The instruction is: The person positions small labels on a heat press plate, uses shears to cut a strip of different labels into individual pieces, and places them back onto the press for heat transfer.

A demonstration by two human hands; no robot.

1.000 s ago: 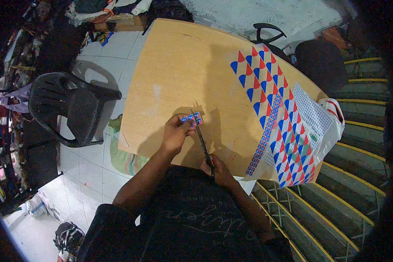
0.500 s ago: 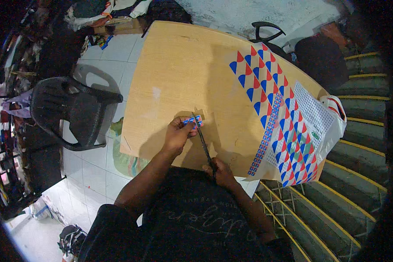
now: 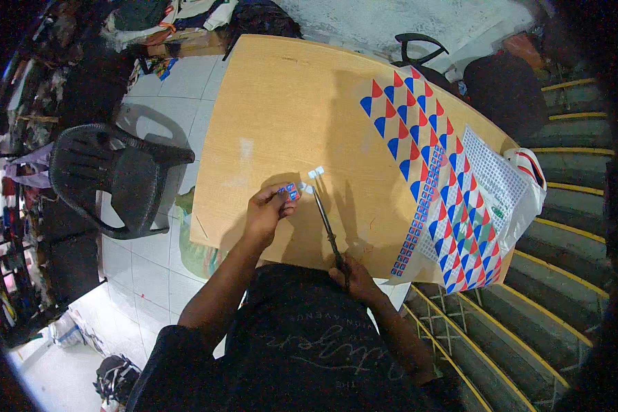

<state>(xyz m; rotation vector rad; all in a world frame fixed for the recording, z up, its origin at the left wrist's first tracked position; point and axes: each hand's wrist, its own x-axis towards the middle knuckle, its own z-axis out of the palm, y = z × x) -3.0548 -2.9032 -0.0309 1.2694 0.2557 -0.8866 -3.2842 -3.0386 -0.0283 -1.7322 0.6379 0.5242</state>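
Pinched in my left hand [image 3: 262, 208] is a small piece of blue-and-red sticker strip [image 3: 290, 193]. My right hand [image 3: 351, 275] grips the handles of long dark scissors [image 3: 328, 230], whose thin blades point away from me over the wooden table [image 3: 268, 110]. Close to the blade tips lies a small pale cut piece [image 3: 316, 172], apart from the strip in my left hand. A second pale bit [image 3: 307, 188] shows between the strip and the blades; whether it touches the blades I cannot tell.
Sheets of red-and-blue stickers [image 3: 419, 130] spread along the table's right side, with a narrow strip of small stickers [image 3: 412, 237] on them. A white plastic bag [image 3: 525, 199] rests at the right edge. A black chair [image 3: 117, 175] stands left; stairs [image 3: 570, 247] are at right.
The strip in my left hand has moved a little left, away from the scissors. Small pale pieces now lie near the blade tips. My right hand has shifted slightly toward me and right.
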